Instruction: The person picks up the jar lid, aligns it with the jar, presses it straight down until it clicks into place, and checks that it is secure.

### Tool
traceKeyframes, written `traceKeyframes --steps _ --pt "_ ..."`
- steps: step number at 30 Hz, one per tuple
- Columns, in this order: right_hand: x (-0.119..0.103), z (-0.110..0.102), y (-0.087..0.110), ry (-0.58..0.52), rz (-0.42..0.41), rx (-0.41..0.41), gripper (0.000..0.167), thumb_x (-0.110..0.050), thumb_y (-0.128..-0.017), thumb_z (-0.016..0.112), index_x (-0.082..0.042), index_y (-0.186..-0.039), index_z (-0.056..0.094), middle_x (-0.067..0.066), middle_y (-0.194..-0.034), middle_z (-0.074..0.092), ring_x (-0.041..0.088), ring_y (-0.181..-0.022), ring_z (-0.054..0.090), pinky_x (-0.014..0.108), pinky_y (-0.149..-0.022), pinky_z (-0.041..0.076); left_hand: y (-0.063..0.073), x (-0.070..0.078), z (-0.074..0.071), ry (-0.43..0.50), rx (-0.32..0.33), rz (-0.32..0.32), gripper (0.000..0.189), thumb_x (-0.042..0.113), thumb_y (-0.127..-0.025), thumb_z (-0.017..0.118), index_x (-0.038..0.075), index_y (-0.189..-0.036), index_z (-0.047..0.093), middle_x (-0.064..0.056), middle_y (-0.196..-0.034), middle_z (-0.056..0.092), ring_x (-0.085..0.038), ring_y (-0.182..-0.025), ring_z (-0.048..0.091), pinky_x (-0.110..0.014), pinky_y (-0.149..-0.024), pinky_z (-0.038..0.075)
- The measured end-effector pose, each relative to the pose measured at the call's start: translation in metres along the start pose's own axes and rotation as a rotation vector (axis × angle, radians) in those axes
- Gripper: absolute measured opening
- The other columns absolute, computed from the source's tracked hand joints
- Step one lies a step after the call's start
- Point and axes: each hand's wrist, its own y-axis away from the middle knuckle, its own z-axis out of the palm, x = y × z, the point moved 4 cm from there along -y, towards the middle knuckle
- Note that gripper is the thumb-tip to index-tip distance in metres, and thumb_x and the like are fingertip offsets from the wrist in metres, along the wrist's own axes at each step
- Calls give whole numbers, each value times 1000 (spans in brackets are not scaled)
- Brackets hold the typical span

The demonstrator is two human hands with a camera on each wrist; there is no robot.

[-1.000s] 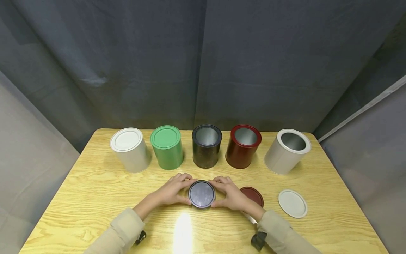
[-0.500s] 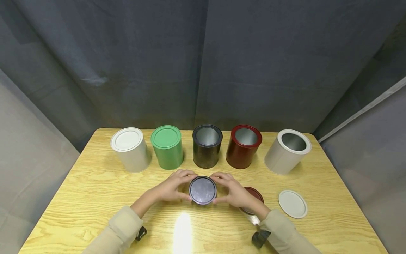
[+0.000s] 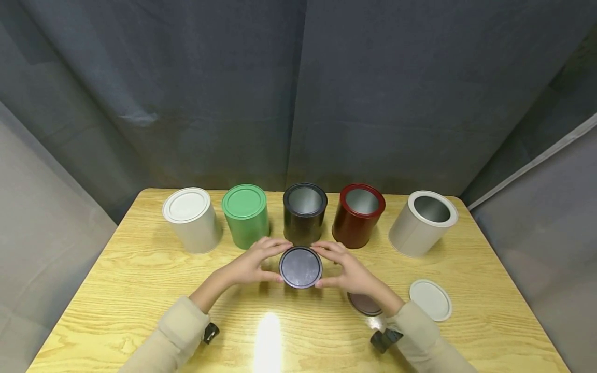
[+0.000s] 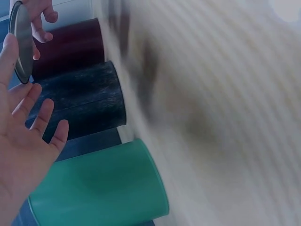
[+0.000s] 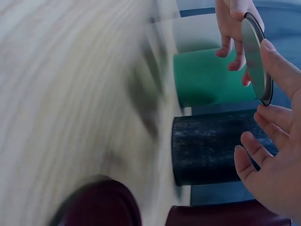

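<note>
In the head view, pinches one round, flat black lid [image 3: 300,267] by its rim between left hand [image 3: 252,264] and right hand [image 3: 351,272], above the wood-grained table [image 3: 135,290], just before five smooth cylinders [image 3: 303,228]: lidded white can [image 3: 193,229] and green can [image 3: 247,225], open black can [image 3: 304,221], red can [image 3: 356,224] and off-white can [image 3: 416,231], plus one loose red lid [image 3: 366,305] and one off-white lid [image 3: 431,300]. In the left wrist view, shows the black can mottled; in the right wrist view, spreads the spare fingers [image 5: 257,149] clear of the rim.
</note>
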Motion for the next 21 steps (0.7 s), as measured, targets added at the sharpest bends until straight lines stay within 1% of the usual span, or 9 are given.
traceKeyframes --steps 5,9,13,17,20,21 --pt "-3 -9 -6 3 -5 6 71 -28 -68 79 -5 -129 51 7 -132 46 23 -114 40 38 -80 42 -6 2 -9 21 15 -9 71 24 -70 78 3 -131 48 -10 -133 45 -26 -120 39 -48 -96 31" --pt "-6 -17 -10 0 -6 9 71 -28 -69 79 -5 -130 50 7 -133 46 24 -115 39 42 -81 43 -10 4 -15 17 32 -4 71 23 -70 78 2 -131 48 -13 -133 45 -29 -122 37 -49 -100 27" --pt "-9 -24 -15 12 -21 17 72 -27 -68 80 -5 -130 50 7 -132 46 23 -116 40 43 -84 41 -15 8 -23 10 52 22 71 22 -70 78 1 -130 47 -14 -133 45 -29 -123 37 -51 -102 22" --pt "-13 -29 -18 21 -46 25 73 -26 -67 80 -4 -130 49 8 -132 47 22 -114 42 43 -82 42 -19 11 -29 0 66 51 72 21 -70 78 -1 -131 46 -13 -135 44 -29 -123 38 -49 -101 26" --pt "-14 -33 -21 15 -56 24 75 -25 -68 80 -4 -132 47 9 -134 45 23 -115 43 45 -78 45 -21 13 -33 -6 63 59 75 22 -70 77 -1 -133 43 -12 -138 41 -28 -123 37 -48 -100 27" --pt "-14 -34 -22 17 -59 24 75 -25 -68 80 -4 -132 47 9 -135 45 24 -116 43 45 -79 45 -22 14 -34 -4 62 63 76 22 -70 77 -1 -134 42 -12 -138 40 -29 -123 37 -49 -101 26"
